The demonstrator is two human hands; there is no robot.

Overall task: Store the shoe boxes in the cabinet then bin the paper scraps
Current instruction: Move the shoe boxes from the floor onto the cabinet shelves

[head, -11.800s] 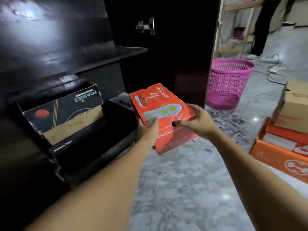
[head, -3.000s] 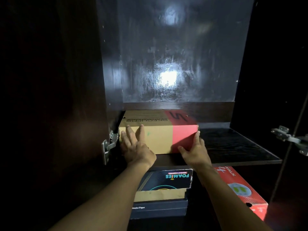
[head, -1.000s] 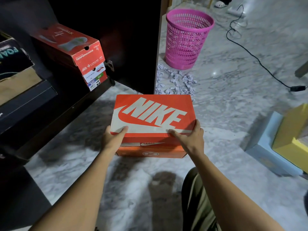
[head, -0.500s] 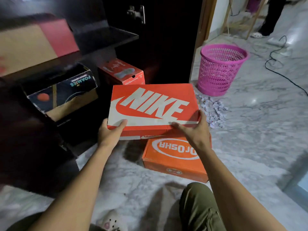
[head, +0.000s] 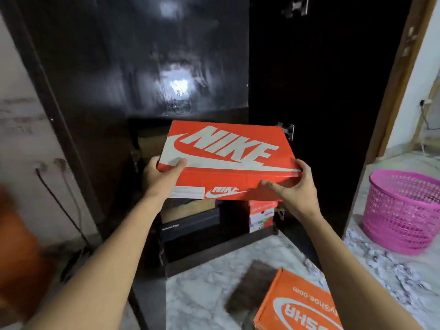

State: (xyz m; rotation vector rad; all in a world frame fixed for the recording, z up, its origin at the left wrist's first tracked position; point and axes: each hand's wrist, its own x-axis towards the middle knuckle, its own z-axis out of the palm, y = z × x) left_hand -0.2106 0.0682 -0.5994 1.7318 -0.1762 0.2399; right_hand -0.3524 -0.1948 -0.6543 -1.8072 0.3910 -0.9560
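A red cardboard shoe box with a large white NIKE logo on its lid sits at the centre of the frame, held level in front of the open dark glossy wooden cabinet. The left hand clasps the box's near left corner, thumb on the lid; the right hand grips the near right corner, fingers spread on the front face. Below the box, inside the cabinet, stand a black shoe box and a red one with a white label. At lower right an orange shoe box lies on the grey marble floor. A pink plastic mesh basket stands at right, with crumpled white paper scraps strewn beside it.
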